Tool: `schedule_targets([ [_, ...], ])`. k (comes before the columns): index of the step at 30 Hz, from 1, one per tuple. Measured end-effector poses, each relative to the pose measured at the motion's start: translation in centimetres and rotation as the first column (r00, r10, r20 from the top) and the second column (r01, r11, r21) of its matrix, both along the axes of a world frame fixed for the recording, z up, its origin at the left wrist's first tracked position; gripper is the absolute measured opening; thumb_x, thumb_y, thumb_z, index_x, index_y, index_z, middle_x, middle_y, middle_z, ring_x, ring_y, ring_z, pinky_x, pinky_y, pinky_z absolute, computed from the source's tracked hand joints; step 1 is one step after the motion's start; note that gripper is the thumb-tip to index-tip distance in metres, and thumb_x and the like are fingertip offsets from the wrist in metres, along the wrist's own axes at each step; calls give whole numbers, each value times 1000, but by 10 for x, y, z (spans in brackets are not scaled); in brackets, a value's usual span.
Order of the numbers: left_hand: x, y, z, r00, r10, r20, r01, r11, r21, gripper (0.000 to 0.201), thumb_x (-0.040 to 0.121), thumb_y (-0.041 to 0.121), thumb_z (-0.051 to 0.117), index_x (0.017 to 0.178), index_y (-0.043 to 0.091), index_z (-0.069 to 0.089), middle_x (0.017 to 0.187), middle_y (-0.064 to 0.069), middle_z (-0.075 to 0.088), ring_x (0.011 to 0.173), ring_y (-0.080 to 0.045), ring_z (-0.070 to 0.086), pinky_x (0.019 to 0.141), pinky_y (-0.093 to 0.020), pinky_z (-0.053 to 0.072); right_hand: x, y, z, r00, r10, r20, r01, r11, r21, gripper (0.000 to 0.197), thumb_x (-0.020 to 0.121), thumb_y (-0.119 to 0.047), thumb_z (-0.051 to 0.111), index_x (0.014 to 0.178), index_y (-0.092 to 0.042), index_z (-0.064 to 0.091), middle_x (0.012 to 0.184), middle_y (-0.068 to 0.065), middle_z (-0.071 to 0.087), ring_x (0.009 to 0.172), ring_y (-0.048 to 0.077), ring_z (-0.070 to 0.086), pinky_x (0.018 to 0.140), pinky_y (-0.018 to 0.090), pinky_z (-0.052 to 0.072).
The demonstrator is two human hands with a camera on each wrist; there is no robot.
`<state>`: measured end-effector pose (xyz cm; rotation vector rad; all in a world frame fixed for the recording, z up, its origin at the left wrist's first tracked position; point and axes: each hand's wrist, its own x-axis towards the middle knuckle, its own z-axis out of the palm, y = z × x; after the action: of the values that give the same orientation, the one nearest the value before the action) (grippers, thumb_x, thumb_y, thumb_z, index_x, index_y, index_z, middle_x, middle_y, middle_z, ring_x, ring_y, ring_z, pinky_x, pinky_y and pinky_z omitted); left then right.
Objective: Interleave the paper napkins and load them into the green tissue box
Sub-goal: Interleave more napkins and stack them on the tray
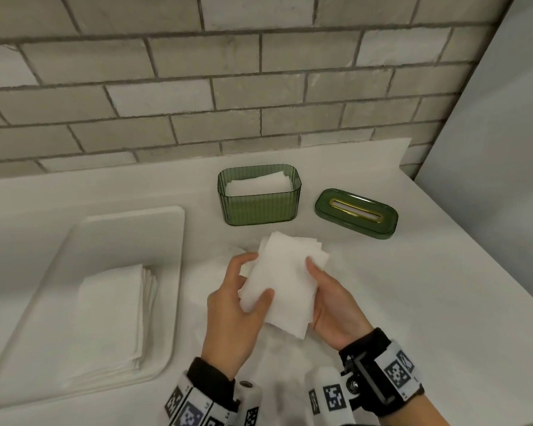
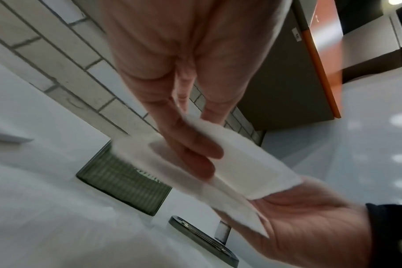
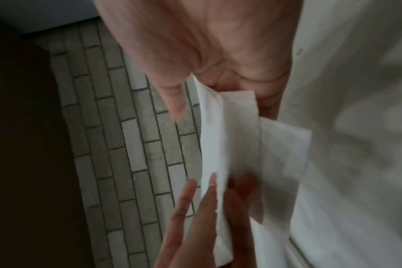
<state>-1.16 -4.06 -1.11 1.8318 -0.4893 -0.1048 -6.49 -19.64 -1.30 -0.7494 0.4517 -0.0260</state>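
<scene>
Both hands hold a small stack of folded white napkins (image 1: pixel 285 278) above the counter. My left hand (image 1: pixel 237 299) pinches its left edge, thumb on top and fingers beneath. My right hand (image 1: pixel 330 299) grips the right edge with the thumb on top. The same napkins (image 2: pixel 246 168) show in the left wrist view and as napkins (image 3: pixel 236 145) in the right wrist view. Behind them stands the green tissue box (image 1: pixel 259 196), lid off, with napkins inside. Its green lid (image 1: pixel 356 213) with a gold-rimmed slot lies to the right.
A white tray (image 1: pixel 166 241) at the left holds a pile of folded napkins (image 1: pixel 114 318). A tiled wall (image 1: pixel 228 87) runs behind the white counter (image 1: pixel 428 287). A grey panel closes off the right side.
</scene>
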Motion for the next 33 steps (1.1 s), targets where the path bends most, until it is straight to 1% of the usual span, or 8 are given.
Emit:
schedule_targets([
  [4, 5, 2, -5, 989, 141, 44, -143, 989, 40, 42, 84, 24, 76, 120, 28, 56, 101, 6, 61, 90, -5, 58, 73, -13, 45, 1, -1, -5, 998, -56, 38, 64, 968, -244, 37, 92, 3, 52, 128, -6, 57, 120, 12, 69, 110, 27, 66, 91, 41, 55],
  [7, 10, 4, 1, 996, 84, -10, -84, 996, 5, 41, 87, 38, 69, 124, 27, 55, 112, 15, 61, 105, -1, 57, 84, -18, 45, 1, 1, 3, 988, -44, 149, 103, 904, -414, 37, 92, 3, 53, 127, -8, 57, 121, 9, 69, 112, 26, 65, 96, 43, 53],
  [10, 5, 2, 10, 997, -53, -58, 44, 987, -155, 27, 94, 30, 59, 120, 22, 59, 109, 16, 71, 103, 1, 65, 83, -14, 51, 3, 1, 12, 960, 16, 279, 151, 810, -567, 36, 90, 6, 56, 125, -5, 57, 118, 7, 70, 110, 22, 66, 91, 32, 55],
  [16, 4, -9, -10, 995, -66, -80, 55, 989, -135, 16, 97, 21, 59, 112, 20, 54, 94, 7, 69, 85, -2, 65, 72, -12, 47, 12, 1, -4, 971, 48, 233, 132, 706, -696, 37, 58, 8, 56, 92, -8, 58, 75, -3, 58, 68, 12, 54, 56, 21, 43],
  [21, 3, -19, -14, 995, -52, -85, 41, 991, -128, 28, 95, 18, 63, 122, 23, 59, 110, 12, 70, 102, 1, 66, 84, -13, 51, 19, 4, -10, 983, 21, 180, 120, 670, -732, 54, 59, 7, 61, 109, -12, 61, 100, 3, 71, 91, 14, 69, 75, 26, 56],
  [25, 12, -15, -15, 985, 66, -161, -98, 975, -198, 19, 90, 16, 70, 109, 16, 70, 101, 5, 76, 95, -7, 71, 79, -20, 56, 16, -12, -14, 994, 102, -25, -77, 542, -837, 58, 63, 0, 79, 110, -27, 59, 103, -1, 69, 90, 13, 68, 78, 28, 57],
  [29, 30, 13, -13, 935, 202, -292, -295, 900, -321, 15, 89, 15, 71, 104, 16, 71, 99, 4, 77, 89, -10, 74, 72, -24, 58, 0, -70, -13, 913, 178, -368, -405, 277, -871, 47, 63, -15, 89, 100, -29, 65, 103, 0, 62, 83, 13, 57, 75, 20, 48],
  [33, 46, 37, -13, 882, 285, -376, -429, 816, -388, 26, 93, 10, 66, 117, 20, 64, 115, -1, 72, 106, -18, 69, 93, -39, 55, -10, -118, -3, 820, 63, -569, -571, 42, -820, 55, 66, -17, 87, 114, -28, 62, 119, 0, 55, 98, 13, 50, 81, 20, 41],
])
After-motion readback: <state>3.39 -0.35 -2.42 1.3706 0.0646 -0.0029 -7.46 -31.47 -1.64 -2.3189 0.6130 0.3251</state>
